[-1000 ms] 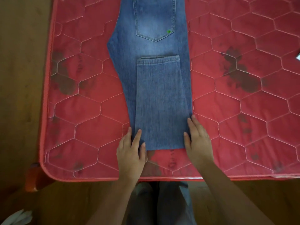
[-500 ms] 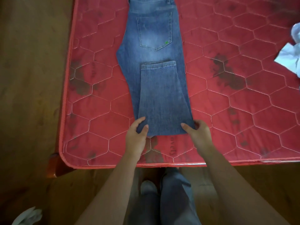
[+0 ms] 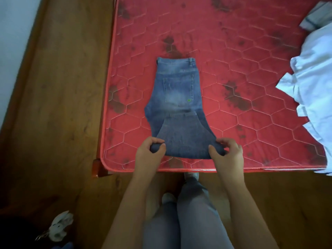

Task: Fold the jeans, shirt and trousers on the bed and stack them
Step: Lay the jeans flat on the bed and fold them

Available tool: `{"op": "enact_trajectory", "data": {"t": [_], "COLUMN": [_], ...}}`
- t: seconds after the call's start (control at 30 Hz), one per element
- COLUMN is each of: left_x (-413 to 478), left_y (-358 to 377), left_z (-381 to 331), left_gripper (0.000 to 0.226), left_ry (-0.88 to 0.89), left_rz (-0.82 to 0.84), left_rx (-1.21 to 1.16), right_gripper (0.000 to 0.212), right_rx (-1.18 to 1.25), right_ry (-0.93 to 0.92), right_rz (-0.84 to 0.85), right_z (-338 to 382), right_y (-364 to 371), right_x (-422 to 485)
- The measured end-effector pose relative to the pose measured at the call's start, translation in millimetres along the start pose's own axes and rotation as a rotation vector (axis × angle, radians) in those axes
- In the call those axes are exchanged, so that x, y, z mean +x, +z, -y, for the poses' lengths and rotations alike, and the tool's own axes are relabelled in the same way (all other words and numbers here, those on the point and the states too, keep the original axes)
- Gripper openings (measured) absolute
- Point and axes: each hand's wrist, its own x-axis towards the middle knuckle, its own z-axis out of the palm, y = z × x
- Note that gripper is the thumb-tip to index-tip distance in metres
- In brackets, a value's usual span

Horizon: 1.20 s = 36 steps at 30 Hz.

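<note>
Both hands are no longer lying flat beside the folded legs: the left hand (image 3: 150, 153) is pinching the near corner of the jeans (image 3: 177, 97) at 7 o'clock, and the right hand (image 3: 226, 153) is gripping the 5 o'clock corner, lifting that edge off the red mattress (image 3: 251, 60). The jeans are lying near the bed's front edge, waistband at 12 o'clock; the second fold is probably beginning.

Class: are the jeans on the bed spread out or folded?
Partly folded: the jeans have legs doubled up below the back pocket; left hand and right hand grip the fold.
</note>
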Motion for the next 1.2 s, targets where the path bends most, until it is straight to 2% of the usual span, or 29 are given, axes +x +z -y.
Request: {"op": "enact_trajectory", "data": {"t": [0.1,0.27,0.33,0.43,0.53,0.67,0.77,0.9,0.97,1.03,1.2], "left_x": [-17,4,21,53,93,146,182,244,270,289,340], "left_y": [-11,-8,-5,-2,4,17,27,43,55,66,84], "left_z": [-8,-27,-39,-52,-62,-65,-59,-35,-19,-6,14], "left_gripper": [0.027,0.020,0.017,0.028,0.032,0.018,0.007,0.025,0.024,0.011,0.011], "left_ry": [0.017,-0.015,-0.041,-0.071,-0.044,-0.008,0.015,0.057,0.031,-0.042,-0.047], "left_rz": [-0.013,0.009,0.046,0.139,0.116,0.024,-0.008,-0.017,0.016,0.048,0.070], "left_rx": [-0.013,-0.058,-0.107,-0.134,-0.014,0.177,0.273,0.387,0.328,0.234,0.218], "right_gripper": [0.012,0.003,0.012,0.034,0.037,0.024,0.020,0.018,0.019,0.021,0.022], "right_rx": [-0.019,-0.069,-0.038,-0.014,-0.020,-0.088,-0.117,-0.127,-0.111,-0.116,-0.145], "right_ry": [-0.043,-0.083,-0.096,-0.083,-0.094,-0.106,-0.094,-0.068,-0.041,-0.015,0.026], "right_rz": [0.020,0.075,0.100,0.198,0.269,0.297,0.295,0.278,0.279,0.290,0.241], "right_z": [5,23,36,51,62,76,77,62,53,44,33], "right_y": [-11,-14,-16,-15,-6,13,34,66,83,98,129], "right_x": [-17,15,34,70,116,178,218,261,281,299,341]}}
